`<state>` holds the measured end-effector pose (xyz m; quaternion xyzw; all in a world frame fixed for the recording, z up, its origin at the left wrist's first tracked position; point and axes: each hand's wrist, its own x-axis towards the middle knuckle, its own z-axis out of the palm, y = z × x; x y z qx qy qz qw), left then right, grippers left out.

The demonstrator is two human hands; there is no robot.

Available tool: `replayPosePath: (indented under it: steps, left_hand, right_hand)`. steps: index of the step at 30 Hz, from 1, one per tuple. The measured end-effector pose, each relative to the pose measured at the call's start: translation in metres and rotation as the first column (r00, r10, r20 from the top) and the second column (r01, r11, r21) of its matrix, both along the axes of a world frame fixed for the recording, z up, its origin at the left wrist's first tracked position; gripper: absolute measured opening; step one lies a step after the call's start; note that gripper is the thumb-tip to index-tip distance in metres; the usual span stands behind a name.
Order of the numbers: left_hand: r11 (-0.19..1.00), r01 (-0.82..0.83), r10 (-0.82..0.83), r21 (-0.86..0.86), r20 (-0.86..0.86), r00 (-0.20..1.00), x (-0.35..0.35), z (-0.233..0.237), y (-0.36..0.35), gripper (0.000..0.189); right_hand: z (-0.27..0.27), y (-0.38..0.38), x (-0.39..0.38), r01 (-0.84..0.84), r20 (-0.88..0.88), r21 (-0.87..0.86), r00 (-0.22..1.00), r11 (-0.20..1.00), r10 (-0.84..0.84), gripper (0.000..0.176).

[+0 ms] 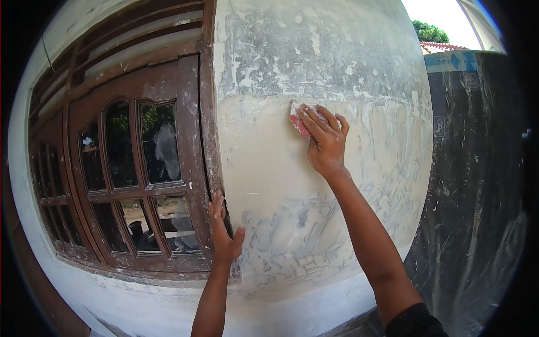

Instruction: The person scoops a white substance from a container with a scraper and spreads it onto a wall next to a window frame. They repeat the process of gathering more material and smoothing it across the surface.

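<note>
My right hand [325, 137] presses a small red and whitish block [299, 121] flat against the wall [264, 151], just below the line where the cream coat meets the patchy grey upper part. Its fingers lie over the block. Lower and to the left, my left hand [223, 227] rests at the edge of the brown wooden window frame [209, 112], fingers pointing up and thumb apart, holding nothing. Grey smears and rough patches mark the lower wall beside it.
Brown shutters with glass panes [120, 146] fill the left side. A dark, stained sheet or panel [466, 185] with a blue top edge stands at the right. Beyond it are a tree [429, 32] and a bit of red roof.
</note>
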<state>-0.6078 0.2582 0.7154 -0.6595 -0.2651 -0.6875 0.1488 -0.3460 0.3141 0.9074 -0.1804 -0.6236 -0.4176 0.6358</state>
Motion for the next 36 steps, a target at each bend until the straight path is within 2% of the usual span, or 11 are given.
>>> replayPosePath:
  steps: [5, 9, 12, 14, 16, 19, 22, 25, 29, 32, 36]
  left_hand:
    - [0.999, 0.018, -0.018, 0.026, -0.025, 1.0, -0.004, -0.003, 0.002, 0.089]
    - [0.997, 0.064, -0.064, 0.033, -0.001, 0.998, 0.001, -0.002, -0.001, 0.09]
    - [0.997, 0.063, -0.063, 0.034, 0.011, 0.998, -0.001, 0.0, 0.001, 0.091]
    - [0.999, -0.025, 0.026, 0.022, -0.03, 0.999, -0.004, -0.002, 0.001, 0.092]
    - [1.0, -0.001, 0.001, 0.015, -0.011, 1.0, -0.001, -0.003, 0.001, 0.091]
    - [1.0, 0.01, -0.01, 0.007, 0.009, 1.0, -0.002, -0.003, 0.001, 0.091]
    - [1.0, -0.007, 0.007, 0.008, 0.001, 1.0, -0.002, -0.003, 0.001, 0.09]
    - [1.0, -0.006, 0.006, 0.014, 0.002, 1.0, 0.0, -0.002, 0.001, 0.089]
    - [0.998, -0.054, 0.055, 0.044, -0.042, 0.998, -0.005, -0.002, 0.003, 0.089]
    - [1.0, -0.008, 0.008, 0.02, 0.001, 1.0, -0.001, -0.002, 0.0, 0.089]
    - [1.0, 0.007, -0.008, 0.027, 0.016, 1.0, -0.002, -0.002, 0.004, 0.089]
  right_hand:
    - [-0.128, 0.001, 0.005, -0.042, 0.077, -0.169, 0.995, 0.985, 0.056, 0.058]
    - [-0.241, -0.015, 0.021, 0.02, 0.18, -0.3, 0.983, 0.954, 0.036, 0.054]
    - [-0.237, -0.036, 0.029, -0.023, 0.167, -0.245, 0.984, 0.969, 0.065, 0.051]
    - [-0.183, -0.043, 0.034, -0.031, 0.117, -0.168, 0.992, 0.985, 0.051, 0.05]
    - [-0.108, -0.04, 0.034, -0.017, 0.042, -0.037, 0.999, 0.999, 0.018, 0.053]
    - [-0.012, -0.019, 0.028, -0.01, -0.021, 0.023, 1.0, 1.0, 0.01, 0.061]
    - [0.016, 0.003, 0.018, -0.015, -0.02, -0.011, 1.0, 1.0, 0.014, 0.061]
    - [-0.016, 0.014, 0.012, 0.017, 0.0, -0.054, 1.0, 0.998, -0.017, 0.06]
    - [-0.122, 0.002, 0.019, -0.008, 0.083, -0.171, 0.996, 0.985, 0.023, 0.055]
    - [-0.21, -0.012, 0.029, 0.025, 0.136, -0.239, 0.991, 0.971, 0.008, 0.052]
    - [-0.213, -0.032, 0.036, -0.012, 0.135, -0.228, 0.99, 0.974, 0.044, 0.05]
